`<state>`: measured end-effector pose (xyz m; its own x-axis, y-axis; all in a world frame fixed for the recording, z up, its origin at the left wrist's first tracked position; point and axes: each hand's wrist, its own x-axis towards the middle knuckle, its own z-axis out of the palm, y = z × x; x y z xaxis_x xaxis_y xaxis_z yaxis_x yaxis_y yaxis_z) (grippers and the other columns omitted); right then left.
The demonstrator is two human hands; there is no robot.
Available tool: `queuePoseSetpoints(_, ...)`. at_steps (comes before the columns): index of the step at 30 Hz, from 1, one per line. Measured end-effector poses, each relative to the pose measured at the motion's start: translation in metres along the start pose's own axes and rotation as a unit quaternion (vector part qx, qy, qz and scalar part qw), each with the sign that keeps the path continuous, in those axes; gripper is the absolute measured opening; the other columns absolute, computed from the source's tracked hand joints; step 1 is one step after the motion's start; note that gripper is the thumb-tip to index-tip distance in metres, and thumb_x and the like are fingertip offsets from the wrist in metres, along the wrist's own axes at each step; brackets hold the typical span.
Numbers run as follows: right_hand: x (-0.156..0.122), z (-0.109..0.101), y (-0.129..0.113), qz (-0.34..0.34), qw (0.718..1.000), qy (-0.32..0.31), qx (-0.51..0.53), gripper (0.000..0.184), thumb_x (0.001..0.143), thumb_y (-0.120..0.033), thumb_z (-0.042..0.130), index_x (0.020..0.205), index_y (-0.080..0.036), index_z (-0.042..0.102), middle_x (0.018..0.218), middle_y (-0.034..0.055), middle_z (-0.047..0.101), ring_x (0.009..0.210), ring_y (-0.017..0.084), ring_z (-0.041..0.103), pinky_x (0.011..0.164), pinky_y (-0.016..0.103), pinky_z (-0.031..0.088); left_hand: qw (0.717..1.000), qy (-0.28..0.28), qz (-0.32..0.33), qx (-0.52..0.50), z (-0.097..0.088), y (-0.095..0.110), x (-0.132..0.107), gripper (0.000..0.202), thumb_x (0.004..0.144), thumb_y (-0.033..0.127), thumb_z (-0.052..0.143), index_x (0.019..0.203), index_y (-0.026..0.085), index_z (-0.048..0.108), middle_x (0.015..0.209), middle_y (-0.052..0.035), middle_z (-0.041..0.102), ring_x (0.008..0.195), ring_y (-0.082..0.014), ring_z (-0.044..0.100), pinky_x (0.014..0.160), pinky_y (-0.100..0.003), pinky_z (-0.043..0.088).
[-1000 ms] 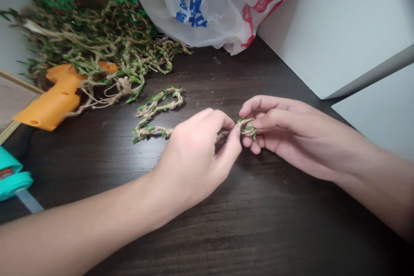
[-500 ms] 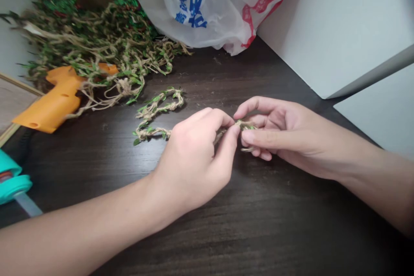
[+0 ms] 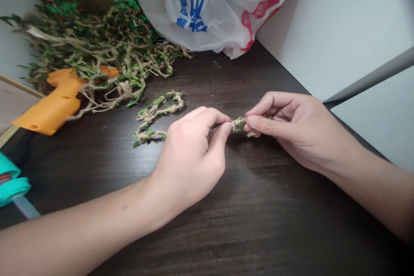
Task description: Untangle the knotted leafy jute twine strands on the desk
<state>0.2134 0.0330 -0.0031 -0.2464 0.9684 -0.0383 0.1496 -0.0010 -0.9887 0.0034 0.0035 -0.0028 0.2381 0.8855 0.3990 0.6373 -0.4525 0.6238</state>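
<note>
A length of jute twine with small green leaves [image 3: 155, 114] lies in loops on the dark wooden table [image 3: 265, 224]. One end of it runs under my left hand [image 3: 190, 155], whose thumb and forefinger pinch it. My right hand [image 3: 287, 125] pinches the same twine end just to the right, thumb over curled fingers. The short stretch between the two hands [image 3: 238, 124] is bunched up. Both hands hover just above the table top.
A tangled heap of leafy twine [image 3: 93, 51] lies at the back left, over an orange glue gun [image 3: 51, 105]. A teal glue gun [image 3: 13, 185] pokes in at the left edge. A white plastic bag [image 3: 216, 4] sits at the back. White board [image 3: 339, 26] stands on the right.
My right hand has closed its fingers more and shifted slightly right and up. The left hand has slid a little left along the twine. The bunched end now shows between the two hands.
</note>
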Motion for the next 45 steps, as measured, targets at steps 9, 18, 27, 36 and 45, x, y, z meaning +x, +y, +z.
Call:
queuePoseSetpoints(9, 0.001, 0.000, -0.007, -0.072, 0.986, 0.051, -0.145, 0.017, 0.080, -0.033, 0.089, 0.078, -0.023, 0.074, 0.077, 0.0007, 0.077, 0.070, 0.020, 0.071, 0.067, 0.035, 0.057, 1.000, 0.008, -0.016, -0.001, 0.001, -0.001, 0.002, 0.012, 0.095, 0.013, 0.065, 0.092, 0.022, 0.073, 0.086, -0.0005, 0.077, 0.077, -0.0173, 0.070, 0.071, -0.031, 0.055)
queuePoseSetpoints(18, 0.001, -0.004, -0.003, -0.129, 0.949, 0.081, -0.277, 0.010, 0.088, -0.028, 0.079, 0.081, -0.024, 0.074, 0.082, 0.0018, 0.078, 0.075, 0.023, 0.071, 0.071, 0.038, 0.054, 1.000, 0.006, -0.023, 0.003, 0.000, -0.002, 0.001, 0.014, 0.096, 0.012, 0.062, 0.093, 0.021, 0.072, 0.088, -0.0007, 0.076, 0.078, -0.0168, 0.068, 0.072, -0.030, 0.054)
queuePoseSetpoints(27, 0.004, -0.007, -0.004, -0.128, 0.941, 0.089, -0.299, 0.011, 0.089, -0.025, 0.076, 0.079, -0.025, 0.072, 0.079, 0.0008, 0.076, 0.075, 0.022, 0.069, 0.072, 0.038, 0.052, 1.000, 0.007, -0.027, -0.002, 0.000, -0.002, 0.002, 0.014, 0.096, 0.012, 0.061, 0.090, 0.021, 0.070, 0.085, -0.0001, 0.074, 0.077, -0.0169, 0.067, 0.070, -0.030, 0.052)
queuePoseSetpoints(36, 0.005, -0.010, -0.008, -0.148, 0.928, 0.099, -0.327, 0.009, 0.088, -0.021, 0.075, 0.079, -0.022, 0.072, 0.079, -0.0002, 0.075, 0.071, 0.019, 0.064, 0.067, 0.033, 0.047, 1.000, 0.008, -0.027, -0.007, -0.002, 0.000, 0.004, 0.014, 0.093, 0.014, 0.063, 0.084, 0.021, 0.070, 0.081, 0.0003, 0.075, 0.073, -0.0175, 0.068, 0.067, -0.030, 0.051)
queuePoseSetpoints(45, 0.006, -0.012, -0.008, -0.147, 0.921, 0.125, -0.337, 0.011, 0.085, -0.017, 0.076, 0.076, -0.022, 0.072, 0.072, -0.0024, 0.072, 0.054, 0.014, 0.049, 0.055, 0.032, 0.035, 0.997, -0.041, -0.067, 0.005, -0.005, 0.005, 0.004, 0.016, 0.094, 0.016, 0.061, 0.082, 0.021, 0.071, 0.081, 0.0007, 0.076, 0.074, -0.0176, 0.067, 0.069, -0.030, 0.048)
